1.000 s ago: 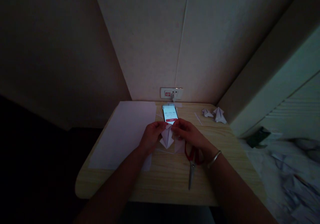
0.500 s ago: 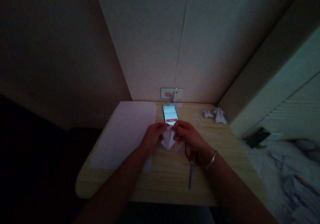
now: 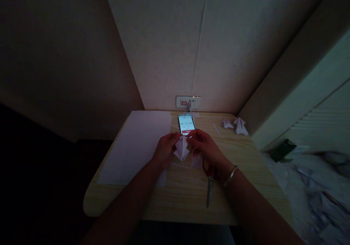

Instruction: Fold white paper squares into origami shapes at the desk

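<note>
A small piece of folded white paper (image 3: 182, 149), pointed at its lower end, is held over the table just in front of a lit phone (image 3: 186, 124). My left hand (image 3: 165, 149) pinches its upper left side between thumb and fingers. At its upper right edge, my right hand (image 3: 202, 144) is closed with thumb and forefinger on the paper. Red-handled scissors (image 3: 210, 186) lie under and beside my right wrist, blades toward me. Left of my hands lies a stack of white paper sheets (image 3: 131, 146).
Two folded paper figures (image 3: 240, 126) stand at the right rear of the wooden table (image 3: 188, 205). Thin paper strips (image 3: 217, 130) lie around the phone. On the wall behind is a socket (image 3: 188, 102) with a plug in it. Crumpled items lie low at the right.
The folded paper has shifted slightly left and turned a little in my fingers. My right fingers have moved slightly up and left along its top edge.
</note>
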Motion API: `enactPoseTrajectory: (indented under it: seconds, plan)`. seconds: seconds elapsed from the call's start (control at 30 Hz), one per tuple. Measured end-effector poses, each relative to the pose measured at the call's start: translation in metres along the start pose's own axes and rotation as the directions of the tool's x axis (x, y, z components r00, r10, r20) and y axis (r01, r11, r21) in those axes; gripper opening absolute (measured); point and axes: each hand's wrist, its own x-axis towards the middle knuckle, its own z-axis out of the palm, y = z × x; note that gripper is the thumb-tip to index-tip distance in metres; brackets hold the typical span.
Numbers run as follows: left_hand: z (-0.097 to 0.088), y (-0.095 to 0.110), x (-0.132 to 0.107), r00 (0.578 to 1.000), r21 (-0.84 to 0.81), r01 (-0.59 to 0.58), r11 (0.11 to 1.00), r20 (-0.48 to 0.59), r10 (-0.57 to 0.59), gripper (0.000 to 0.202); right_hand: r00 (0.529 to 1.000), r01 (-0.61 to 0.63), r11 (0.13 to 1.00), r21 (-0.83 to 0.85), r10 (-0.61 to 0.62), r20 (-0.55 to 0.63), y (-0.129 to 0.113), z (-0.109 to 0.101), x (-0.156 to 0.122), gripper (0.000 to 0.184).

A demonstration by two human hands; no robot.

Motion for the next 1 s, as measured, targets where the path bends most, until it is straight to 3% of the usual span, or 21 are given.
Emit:
enactPoseTrajectory:
  seconds: [0.5,1.0]
  plan:
    - [-0.001,-0.004,0.001,1.0,0.046,0.004,0.999,0.024,-0.005,0.036,0.997,-0.08,0.997,0.004,0.079,0.008,-0.003,-0.004,0.001,0.025]
    - [-0.001,0.0,-0.004,0.985,0.011,0.112,0.994,0.132,-0.112,0.038,0.969,-0.02,1.0,0.024,0.013,0.246,-0.008,-0.012,-0.006,0.019]
